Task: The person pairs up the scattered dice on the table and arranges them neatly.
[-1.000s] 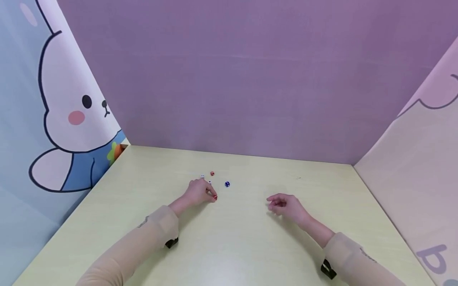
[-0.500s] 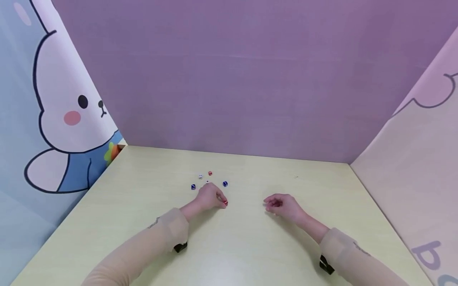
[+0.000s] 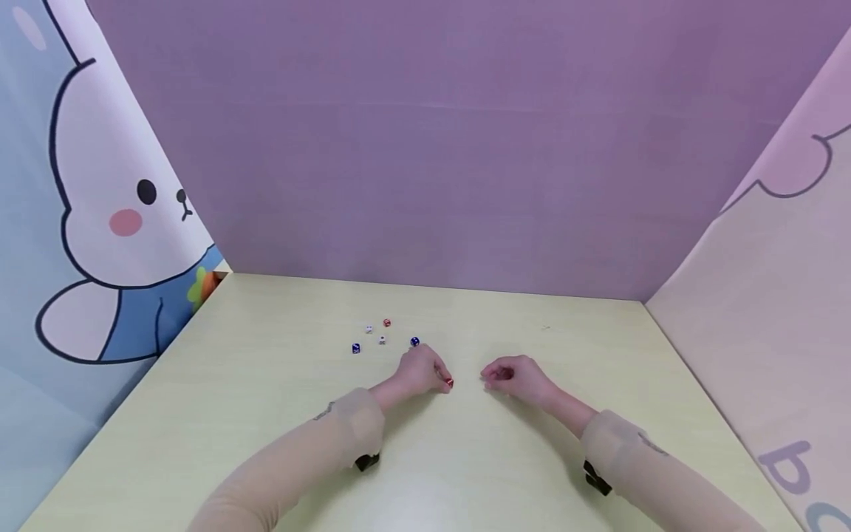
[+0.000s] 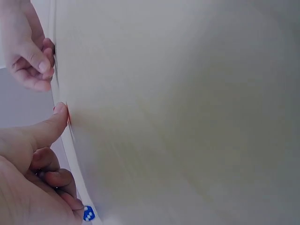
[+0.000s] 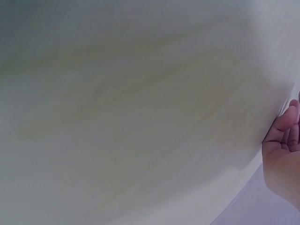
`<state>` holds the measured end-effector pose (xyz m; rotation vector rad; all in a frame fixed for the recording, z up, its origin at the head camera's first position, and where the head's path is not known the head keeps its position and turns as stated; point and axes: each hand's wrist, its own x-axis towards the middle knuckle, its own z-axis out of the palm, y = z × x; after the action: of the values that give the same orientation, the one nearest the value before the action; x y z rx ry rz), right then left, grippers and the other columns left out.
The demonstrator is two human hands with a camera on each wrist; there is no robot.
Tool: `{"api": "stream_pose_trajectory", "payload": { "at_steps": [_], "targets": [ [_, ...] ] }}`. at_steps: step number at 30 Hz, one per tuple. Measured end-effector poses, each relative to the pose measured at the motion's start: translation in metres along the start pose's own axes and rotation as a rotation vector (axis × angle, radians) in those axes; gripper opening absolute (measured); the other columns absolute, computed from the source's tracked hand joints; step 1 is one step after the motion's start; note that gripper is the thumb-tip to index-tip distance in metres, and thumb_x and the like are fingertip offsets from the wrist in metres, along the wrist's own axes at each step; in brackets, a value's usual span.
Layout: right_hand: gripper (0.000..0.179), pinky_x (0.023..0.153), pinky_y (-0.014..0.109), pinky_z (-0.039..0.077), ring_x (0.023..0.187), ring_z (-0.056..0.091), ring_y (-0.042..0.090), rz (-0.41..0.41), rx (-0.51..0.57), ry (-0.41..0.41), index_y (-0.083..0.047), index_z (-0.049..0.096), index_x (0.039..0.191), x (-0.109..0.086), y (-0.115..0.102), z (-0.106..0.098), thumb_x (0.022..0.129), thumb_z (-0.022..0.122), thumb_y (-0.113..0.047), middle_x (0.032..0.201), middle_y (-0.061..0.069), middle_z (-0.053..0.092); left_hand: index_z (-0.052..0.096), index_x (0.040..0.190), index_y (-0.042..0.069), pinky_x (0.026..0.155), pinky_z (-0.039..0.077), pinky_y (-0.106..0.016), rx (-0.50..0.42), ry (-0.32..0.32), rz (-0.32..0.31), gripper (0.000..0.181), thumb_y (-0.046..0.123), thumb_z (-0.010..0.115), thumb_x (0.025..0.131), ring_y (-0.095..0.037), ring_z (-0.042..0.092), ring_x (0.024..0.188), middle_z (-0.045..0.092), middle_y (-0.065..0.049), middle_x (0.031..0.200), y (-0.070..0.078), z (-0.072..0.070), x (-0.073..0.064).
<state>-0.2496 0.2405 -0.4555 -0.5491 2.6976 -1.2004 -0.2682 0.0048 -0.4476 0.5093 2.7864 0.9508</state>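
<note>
In the head view my left hand (image 3: 422, 370) pinches a red die (image 3: 449, 383) between thumb and fingertips, low over the table (image 3: 425, 451). The left wrist view shows the thumb covering most of that die. My right hand (image 3: 518, 378) hovers just to the right, fingers loosely curled with nothing in them. A narrow gap separates the two hands. Just behind my left hand lies a blue die (image 3: 415, 341). Farther left sit another blue die (image 3: 355, 348), two white dice (image 3: 368, 329) and a second red die (image 3: 387, 323).
A purple panel (image 3: 425, 148) rises along the table's back edge. On the left stands a blue sheet with a cartoon rabbit (image 3: 100, 192), and on the right a pale printed panel (image 3: 764, 310). A tiny mark (image 3: 545, 327) shows on the tabletop at the back right.
My left hand has carried the red die to the right, toward my right hand, uncovering a blue and a white die. The right hand has stayed nearly in place as the view shifts slightly.
</note>
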Motion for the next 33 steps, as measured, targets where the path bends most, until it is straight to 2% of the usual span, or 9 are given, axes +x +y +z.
{"api": "stream_pose_trajectory", "payload": {
  "at_steps": [5, 9, 12, 20, 25, 33],
  "targets": [
    [0.014, 0.058, 0.018, 0.045, 0.068, 0.053, 0.006, -0.016, -0.034, 0.009, -0.009, 0.072, 0.094, 0.005, 0.001, 0.003, 0.08, 0.074, -0.009, 0.08, -0.002, 0.068, 0.075, 0.072, 0.021, 0.088, 0.044, -0.036, 0.008, 0.023, 0.023, 0.014, 0.022, 0.087, 0.063, -0.011, 0.063, 0.081, 0.071, 0.009, 0.072, 0.008, 0.011, 0.01],
    [0.012, 0.059, 0.018, 0.045, 0.068, 0.053, 0.006, -0.017, -0.048, 0.02, -0.01, 0.072, 0.091, 0.007, 0.001, 0.005, 0.08, 0.074, -0.009, 0.078, -0.004, 0.067, 0.075, 0.072, 0.021, 0.087, 0.045, -0.038, 0.022, 0.045, 0.029, 0.015, 0.023, 0.087, 0.063, -0.012, 0.065, 0.083, 0.071, 0.009, 0.072, 0.016, 0.017, 0.015],
    [0.011, 0.059, 0.018, 0.045, 0.067, 0.054, 0.006, -0.032, -0.046, 0.022, -0.009, 0.072, 0.091, 0.008, 0.002, 0.006, 0.08, 0.073, -0.009, 0.078, -0.003, 0.067, 0.076, 0.073, 0.022, 0.087, 0.045, -0.04, 0.037, 0.053, 0.022, 0.015, 0.024, 0.087, 0.063, -0.013, 0.066, 0.084, 0.072, 0.009, 0.073, 0.023, 0.021, 0.017],
    [0.01, 0.057, 0.018, 0.045, 0.066, 0.053, 0.006, -0.066, -0.023, 0.043, -0.008, 0.072, 0.088, 0.009, 0.004, 0.007, 0.079, 0.073, -0.004, 0.076, 0.0, 0.067, 0.076, 0.073, 0.019, 0.088, 0.043, -0.044, -0.003, 0.054, -0.002, 0.016, 0.02, 0.087, 0.062, -0.019, 0.066, 0.085, 0.073, 0.006, 0.076, 0.039, 0.027, 0.02],
    [0.01, 0.059, 0.018, 0.045, 0.066, 0.054, 0.006, -0.066, -0.051, 0.046, -0.008, 0.072, 0.087, 0.009, 0.002, 0.008, 0.078, 0.074, -0.004, 0.075, -0.001, 0.067, 0.076, 0.073, 0.019, 0.091, 0.042, -0.044, -0.021, 0.061, -0.027, 0.016, 0.019, 0.088, 0.061, -0.019, 0.066, 0.086, 0.073, 0.006, 0.076, 0.041, 0.028, 0.02],
    [0.011, 0.059, 0.018, 0.045, 0.064, 0.052, 0.004, -0.107, -0.097, 0.038, -0.008, 0.071, 0.084, 0.011, 0.001, 0.007, 0.076, 0.074, -0.002, 0.073, -0.003, 0.065, 0.077, 0.078, 0.019, 0.09, 0.041, -0.044, -0.013, 0.065, 0.008, 0.018, 0.022, 0.087, 0.064, -0.022, 0.064, 0.091, 0.073, 0.006, 0.082, 0.036, 0.023, 0.02]
  ]
}}
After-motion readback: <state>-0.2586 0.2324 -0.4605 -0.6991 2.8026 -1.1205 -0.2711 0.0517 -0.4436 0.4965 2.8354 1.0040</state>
